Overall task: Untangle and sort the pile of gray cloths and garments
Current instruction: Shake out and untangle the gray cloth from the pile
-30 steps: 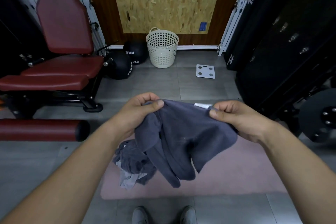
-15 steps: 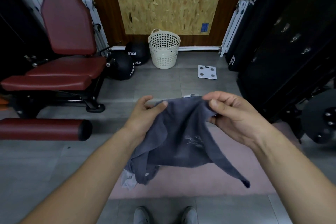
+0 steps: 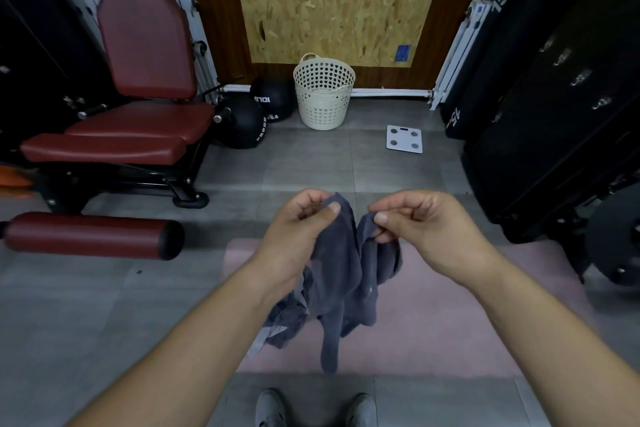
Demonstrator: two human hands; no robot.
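Note:
A dark gray cloth (image 3: 343, 274) hangs bunched between my two hands above a pink mat (image 3: 433, 315). My left hand (image 3: 301, 232) pinches its top edge between thumb and fingers. My right hand (image 3: 419, 229) pinches another edge close beside it. The cloth droops in folds, one long end reaching down toward my shoes. Below and left of it, a pile of gray garments (image 3: 284, 319) lies on the mat, partly hidden by my left forearm; a lighter gray piece shows at its edge.
A cream perforated laundry basket (image 3: 323, 94) stands by the far wall. A white bathroom scale (image 3: 404, 139) lies on the floor tiles. A red weight bench (image 3: 131, 121) and black medicine balls (image 3: 249, 121) are at left; black gym equipment (image 3: 554, 114) is at right.
My hands have come closer together, so the cloth that was spread wide now hangs bunched and narrow between them, its long end dangling lower toward my shoes.

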